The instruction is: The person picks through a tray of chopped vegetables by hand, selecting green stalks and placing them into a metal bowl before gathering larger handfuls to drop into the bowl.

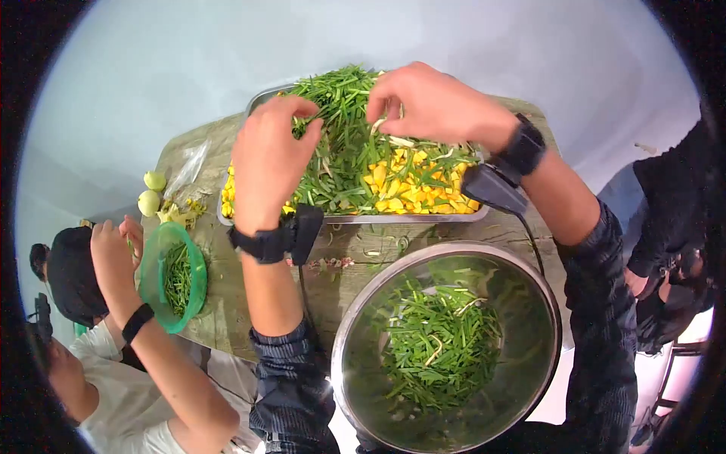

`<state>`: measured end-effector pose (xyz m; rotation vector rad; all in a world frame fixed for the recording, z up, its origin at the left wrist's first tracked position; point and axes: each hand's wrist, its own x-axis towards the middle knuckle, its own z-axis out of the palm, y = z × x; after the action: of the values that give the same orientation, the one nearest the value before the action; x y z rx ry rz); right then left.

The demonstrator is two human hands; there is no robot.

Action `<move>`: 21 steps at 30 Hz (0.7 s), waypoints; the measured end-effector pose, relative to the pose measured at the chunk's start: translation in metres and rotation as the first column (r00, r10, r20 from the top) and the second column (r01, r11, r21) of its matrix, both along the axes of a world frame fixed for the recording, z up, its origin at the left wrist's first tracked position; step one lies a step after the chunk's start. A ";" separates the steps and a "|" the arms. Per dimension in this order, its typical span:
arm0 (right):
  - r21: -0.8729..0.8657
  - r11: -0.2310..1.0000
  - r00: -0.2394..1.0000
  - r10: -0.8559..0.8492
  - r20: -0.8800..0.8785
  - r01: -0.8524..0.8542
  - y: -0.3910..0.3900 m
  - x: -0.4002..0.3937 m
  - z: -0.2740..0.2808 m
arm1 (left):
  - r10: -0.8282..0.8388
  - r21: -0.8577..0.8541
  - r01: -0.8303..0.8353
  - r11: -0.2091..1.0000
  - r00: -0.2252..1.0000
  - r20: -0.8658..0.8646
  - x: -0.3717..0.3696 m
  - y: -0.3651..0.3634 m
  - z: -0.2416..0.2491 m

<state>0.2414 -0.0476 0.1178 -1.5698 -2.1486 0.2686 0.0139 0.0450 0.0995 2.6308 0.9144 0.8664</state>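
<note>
A metal tray [355, 219] holds a heap of cut green chives [333, 178] and chopped yellow pieces [412, 185]. Over the tray's left part, my left hand [272, 147] has thumb and forefinger closed in a pinch, with a thin chive strand at the fingertips. Farther right, my right hand [435, 106] pinches a pale chive stalk [376, 125] above the greens. Nearer to me stands a large steel bowl [352, 333], with a pile of cut chives [439, 344] at its bottom.
At the left, a co-worker's raised hand [113, 253] is beside a green basket [198, 291] of cut greens. Two pale round vegetables [149, 203] and a plastic bag [189, 166] lie on the wooden table [227, 318]. Another person [665, 219] is at the right.
</note>
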 end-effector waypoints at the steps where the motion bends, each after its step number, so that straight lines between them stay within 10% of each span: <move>1: 0.037 0.999 0.996 -0.032 0.085 0.029 0.013 -0.001 -0.005 | 0.060 0.184 -0.065 0.981 0.998 0.029 0.003 0.008 -0.009; 4: 0.201 0.980 0.984 -0.028 0.175 -0.008 0.045 -0.003 -0.036 | 0.172 0.382 -0.189 0.905 0.982 0.078 0.012 0.027 -0.040; 21: 0.130 0.981 0.990 -0.141 -0.026 0.143 0.053 0.001 -0.035 | 0.127 -0.008 -0.129 0.992 0.966 0.224 0.003 0.036 -0.028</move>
<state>0.2425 0.0051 0.0829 -1.6294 -1.9868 0.0909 0.0165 0.0813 0.0715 2.4355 1.0290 1.1719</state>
